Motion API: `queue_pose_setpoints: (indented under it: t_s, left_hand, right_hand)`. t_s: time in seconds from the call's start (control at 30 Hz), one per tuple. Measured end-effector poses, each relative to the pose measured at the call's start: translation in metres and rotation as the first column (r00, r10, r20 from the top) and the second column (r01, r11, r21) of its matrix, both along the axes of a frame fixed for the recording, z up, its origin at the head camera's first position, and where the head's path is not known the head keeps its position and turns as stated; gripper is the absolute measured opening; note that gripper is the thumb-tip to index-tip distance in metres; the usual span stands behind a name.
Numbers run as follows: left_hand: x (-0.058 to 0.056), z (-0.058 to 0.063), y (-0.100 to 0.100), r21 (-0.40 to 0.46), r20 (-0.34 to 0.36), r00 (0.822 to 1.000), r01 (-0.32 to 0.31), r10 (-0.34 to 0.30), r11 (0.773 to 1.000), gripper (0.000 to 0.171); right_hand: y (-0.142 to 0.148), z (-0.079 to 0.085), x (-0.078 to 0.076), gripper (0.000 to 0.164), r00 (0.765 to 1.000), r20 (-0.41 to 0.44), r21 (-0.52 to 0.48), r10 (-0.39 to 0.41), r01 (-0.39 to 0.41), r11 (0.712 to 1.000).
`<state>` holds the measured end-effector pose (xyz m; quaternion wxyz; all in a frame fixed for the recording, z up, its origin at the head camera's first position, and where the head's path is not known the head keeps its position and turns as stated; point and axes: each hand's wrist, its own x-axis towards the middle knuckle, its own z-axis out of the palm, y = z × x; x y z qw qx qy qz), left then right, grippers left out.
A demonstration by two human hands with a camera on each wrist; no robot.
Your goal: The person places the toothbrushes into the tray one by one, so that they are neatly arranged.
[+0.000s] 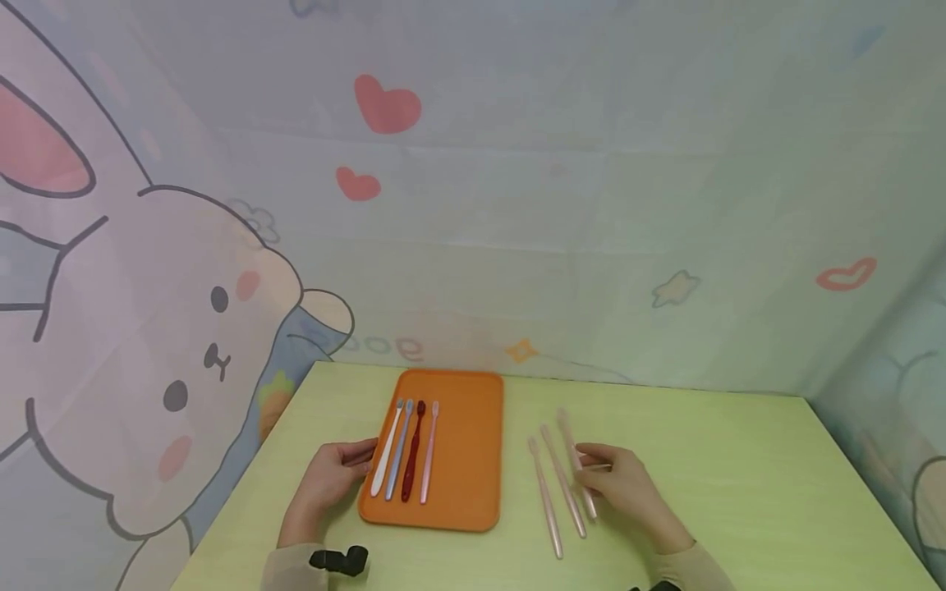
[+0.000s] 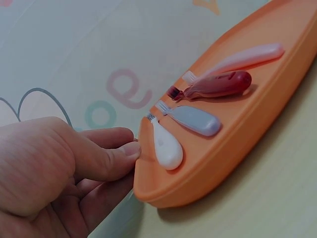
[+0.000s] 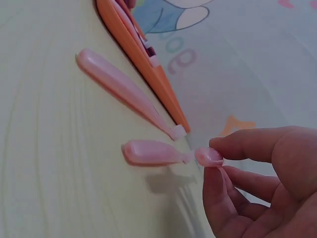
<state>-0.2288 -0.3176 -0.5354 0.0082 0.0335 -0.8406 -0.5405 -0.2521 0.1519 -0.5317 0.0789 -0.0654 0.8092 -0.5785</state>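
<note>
An orange tray (image 1: pixel 466 460) lies on the table, holding a white toothbrush (image 1: pixel 384 460), a light blue toothbrush (image 1: pixel 397 460), a dark red toothbrush (image 1: pixel 411 464) and a pink toothbrush (image 1: pixel 428 468) side by side. At its left edge my left hand (image 1: pixel 336 472) grips the rim between thumb and fingers, close to the white toothbrush (image 2: pixel 168 146). Right of the tray, my right hand (image 1: pixel 621 484) pinches a pale pink toothbrush (image 1: pixel 579 468) between thumb and index finger, raised off the table in the right wrist view. Two more pale pink toothbrushes, one nearer (image 1: pixel 563 484) and one farther left (image 1: pixel 545 497), lie beside it.
The pale yellow-green table (image 1: pixel 739 484) extends right of my right hand. Behind it hangs a cloth backdrop (image 1: pixel 591 205) printed with a rabbit, hearts and stars, meeting the table's far edge. Dark wrist-camera parts (image 1: pixel 340 561) show at the sleeves.
</note>
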Motion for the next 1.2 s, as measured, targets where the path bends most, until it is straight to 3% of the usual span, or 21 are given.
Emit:
queue_pose_setpoints:
  t_s: [0.17, 0.6, 0.87, 1.2]
  left_hand:
    - [0.000, -0.001, 0.000, 0.006, 0.000, 1.000, -0.003, 0.003, 1.000, 0.038]
    - [0.000, -0.001, 0.001, -0.001, -0.001, 1.000, -0.012, 0.012, 1.000, 0.038]
    - [0.000, -0.001, 0.000, 0.010, 0.004, 1.000, -0.009, 0.009, 1.000, 0.038]
    - [0.000, 0.000, 0.000, 0.017, 0.010, 1.000, -0.019, 0.019, 1.000, 0.038]
  right_hand:
    - [-0.015, 0.001, -0.002, 0.059, 0.999, 0.017, -0.085, 0.040, -0.038, 0.996]
    - [-0.065, 0.015, -0.002, 0.055, 0.988, -0.030, -0.115, 0.152, -0.154, 0.981]
    - [-0.101, 0.015, -0.002, 0.056, 0.977, -0.019, -0.191, 0.210, -0.210, 0.959]
    - [-0.142, 0.011, -0.002, 0.052, 0.981, -0.054, -0.117, 0.188, -0.193, 0.974]
